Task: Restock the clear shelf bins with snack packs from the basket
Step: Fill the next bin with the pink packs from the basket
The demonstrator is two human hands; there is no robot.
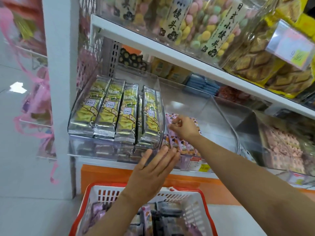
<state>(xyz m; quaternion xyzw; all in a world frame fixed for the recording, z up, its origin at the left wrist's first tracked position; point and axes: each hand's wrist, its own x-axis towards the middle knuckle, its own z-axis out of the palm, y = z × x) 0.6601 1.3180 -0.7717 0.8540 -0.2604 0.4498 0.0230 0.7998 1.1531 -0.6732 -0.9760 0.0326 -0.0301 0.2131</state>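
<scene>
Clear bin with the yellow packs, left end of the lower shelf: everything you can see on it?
The clear bin looks like rigid transparent plastic with rounded front corners, sitting at the left end of the lower shelf beside the white post. Yellow-and-silver packs stand on edge in a row inside, nearly filling it. The left hand lays straight fingers against its front right corner.

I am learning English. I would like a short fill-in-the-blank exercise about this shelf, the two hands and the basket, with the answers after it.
1. The right hand pinches a snack pack inside a clear ____.
2. The left hand holds nothing; its fingers are ____.
3. The packs in the leftmost bin are silver and ____.
4. The basket below has a ____ rim.
Missing words: bin, straight, yellow, red.
</scene>
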